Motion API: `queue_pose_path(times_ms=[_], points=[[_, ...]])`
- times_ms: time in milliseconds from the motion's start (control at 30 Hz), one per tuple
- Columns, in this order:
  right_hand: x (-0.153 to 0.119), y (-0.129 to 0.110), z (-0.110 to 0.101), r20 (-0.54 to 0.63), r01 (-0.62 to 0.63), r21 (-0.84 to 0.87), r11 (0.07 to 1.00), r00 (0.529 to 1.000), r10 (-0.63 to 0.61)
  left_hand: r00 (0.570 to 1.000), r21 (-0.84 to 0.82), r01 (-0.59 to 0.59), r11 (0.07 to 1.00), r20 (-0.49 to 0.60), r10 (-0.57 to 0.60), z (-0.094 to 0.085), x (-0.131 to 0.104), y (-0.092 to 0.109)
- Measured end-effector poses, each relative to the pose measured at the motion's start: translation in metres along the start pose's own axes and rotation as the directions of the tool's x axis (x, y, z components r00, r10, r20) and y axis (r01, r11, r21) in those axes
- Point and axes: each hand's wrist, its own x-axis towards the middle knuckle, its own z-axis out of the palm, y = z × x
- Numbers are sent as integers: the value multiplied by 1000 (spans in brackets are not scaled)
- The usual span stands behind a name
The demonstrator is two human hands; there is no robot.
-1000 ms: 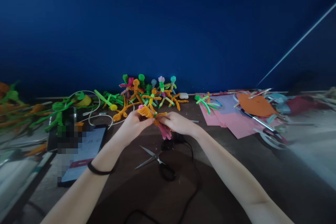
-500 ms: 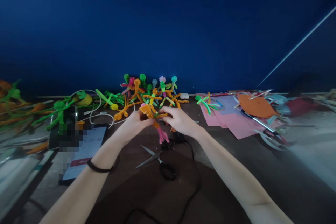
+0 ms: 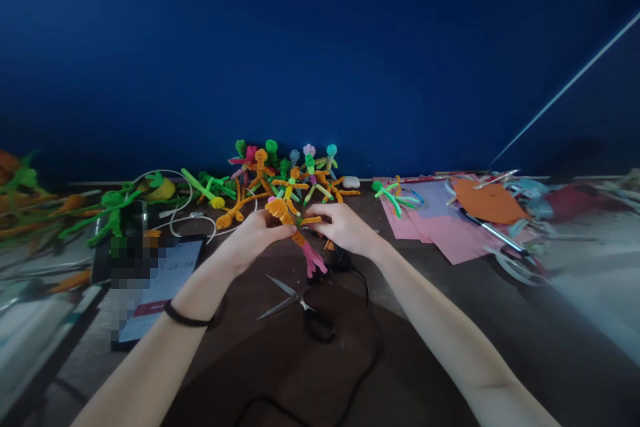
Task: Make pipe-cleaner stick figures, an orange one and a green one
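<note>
Hands meet above the dark table [image 3: 450, 320], both closed on one pipe-cleaner figure [image 3: 295, 227]. The left hand [image 3: 255, 235] pinches the figure's coiled orange upper part between thumb and fingertips, while the right hand [image 3: 345, 227] grips it from the other side, fingers curled over the orange arm that sticks out toward it. The figure hangs tilted between them, its pink legs [image 3: 314, 260] pointing down toward the table without touching it. Directly below lie open scissors [image 3: 295, 303] with black handles, and a black cable [image 3: 367, 340] loops past them. Behind the hands, against the blue wall [image 3: 320, 47], stands a cluster of finished pipe-cleaner figures [image 3: 290, 170] in orange, green and pink. A phone [image 3: 160, 280] lies to the left, and pink paper sheets [image 3: 440, 227] lie to the right with an orange cutout [image 3: 487, 200] on top.
</note>
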Motion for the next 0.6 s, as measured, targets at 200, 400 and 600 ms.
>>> queue_pose_path(times_ms=[200,400,600], points=[[1,0,1,26,-18,35,999,1000,17,999,20,-43,999,-16,43,0,3,-6],[1,5,5,84,-183,91,979,981,175,993,78,-111,991,-17,113,1,6,-11],[1,3,11,33,-13,-73,997,999,15,981,165,-172,971,-58,184,2,7,-11]])
